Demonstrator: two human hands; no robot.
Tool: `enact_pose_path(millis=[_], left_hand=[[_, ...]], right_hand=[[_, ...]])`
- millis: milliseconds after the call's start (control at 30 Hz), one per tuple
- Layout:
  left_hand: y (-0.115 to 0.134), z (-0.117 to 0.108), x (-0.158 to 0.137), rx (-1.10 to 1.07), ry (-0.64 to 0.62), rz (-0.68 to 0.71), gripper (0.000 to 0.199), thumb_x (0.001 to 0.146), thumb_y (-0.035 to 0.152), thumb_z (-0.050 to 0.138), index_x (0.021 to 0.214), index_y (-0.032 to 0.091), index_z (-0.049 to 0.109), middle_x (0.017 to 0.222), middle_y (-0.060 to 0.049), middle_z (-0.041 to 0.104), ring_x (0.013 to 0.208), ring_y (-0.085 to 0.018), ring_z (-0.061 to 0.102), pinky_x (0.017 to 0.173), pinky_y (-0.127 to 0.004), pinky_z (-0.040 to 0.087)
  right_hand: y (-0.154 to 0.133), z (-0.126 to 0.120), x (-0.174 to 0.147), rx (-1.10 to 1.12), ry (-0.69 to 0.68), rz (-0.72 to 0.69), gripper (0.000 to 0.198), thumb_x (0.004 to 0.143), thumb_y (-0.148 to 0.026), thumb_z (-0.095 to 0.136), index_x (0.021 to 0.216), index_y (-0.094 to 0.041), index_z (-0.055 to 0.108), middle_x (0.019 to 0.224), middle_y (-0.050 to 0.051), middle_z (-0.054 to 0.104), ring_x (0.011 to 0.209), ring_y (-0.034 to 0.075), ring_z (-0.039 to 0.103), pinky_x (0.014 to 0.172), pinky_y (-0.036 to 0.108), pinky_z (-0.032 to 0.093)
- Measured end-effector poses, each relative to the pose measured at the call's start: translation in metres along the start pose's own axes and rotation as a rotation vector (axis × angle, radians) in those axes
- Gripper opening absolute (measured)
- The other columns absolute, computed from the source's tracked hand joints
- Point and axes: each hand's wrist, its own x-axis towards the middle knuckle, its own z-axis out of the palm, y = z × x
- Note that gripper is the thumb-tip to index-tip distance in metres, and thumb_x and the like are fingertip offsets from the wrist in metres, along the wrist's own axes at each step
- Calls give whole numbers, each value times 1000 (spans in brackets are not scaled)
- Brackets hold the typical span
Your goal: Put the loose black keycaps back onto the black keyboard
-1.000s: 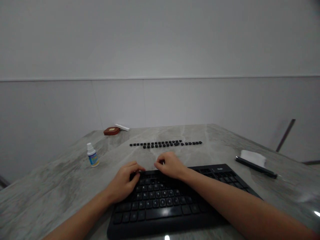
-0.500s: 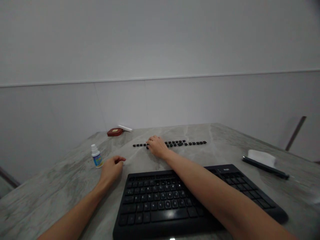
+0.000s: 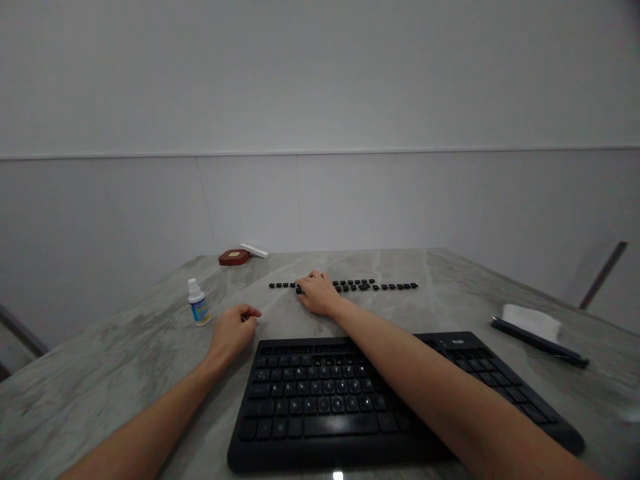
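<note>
My right hand (image 3: 319, 295) reaches over the keyboard to a line of loose black keycaps (image 3: 395, 287) on the table. Its thumb and fingers close around a small black keycap (image 3: 299, 290) at the near side of the line, and the palm hides some others. My left hand (image 3: 234, 333) rests on the table beyond the keyboard's left corner, fingers curled in; whatever they may hold is hidden. Below both hands lies a black keyboard (image 3: 340, 425), its keys in place where visible. My right forearm covers part of it.
A white bottle with a blue label (image 3: 199, 308) stands left of my left hand. Farther back are a reddish-brown box (image 3: 233, 257) and a white strip (image 3: 255, 251). At right, a black stick-like tool (image 3: 540, 343) lies by a white cloth or tissue (image 3: 533, 321). A wall backs the marbled table (image 3: 115, 373).
The view has shifted slightly. My left hand's fingers have curled closer together. My right hand stays at the same part of the keycap line, its fingers slightly moved.
</note>
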Motion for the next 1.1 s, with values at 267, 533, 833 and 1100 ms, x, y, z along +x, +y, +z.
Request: enact_pose_path(millis=[267, 533, 833, 1100], left_hand=[[2, 0, -2, 15, -11, 19, 26, 75, 15, 48, 84, 18, 72, 83, -4, 72, 83, -22, 66, 75, -29, 46], [6, -2, -8, 26, 22, 153, 25, 77, 15, 47, 82, 16, 71, 80, -5, 69, 76, -21, 62, 73, -31, 46], [44, -13, -45, -179, -210, 751, 21, 87, 15, 46, 96, 19, 64, 99, -6, 62, 96, -20, 58, 88, -36, 47], [52, -23, -66, -127, -457, 862, 60, 89, 16, 52, 142, 25, 27, 134, -9, 53, 124, -23, 48, 105, -45, 41]], right_hand=[[-1, -3, 0, 8, -27, -95, 26, 92, -26, 47, 99, -15, 70, 112, 12, 68, 112, 30, 45, 92, 43, 31], [-8, -23, -7, 99, -60, -155, 17, 84, -19, 58, 86, -15, 75, 94, 11, 73, 99, 26, 54, 84, 36, 38], [-12, -56, -112, 544, 179, 6, 12, 77, -15, 69, 89, -18, 68, 85, 2, 68, 81, 15, 58, 76, 29, 45], [-22, -50, -128, 670, 376, -138, 42, 75, -10, 65, 112, -19, 49, 93, 3, 65, 87, 17, 58, 79, 32, 48]])
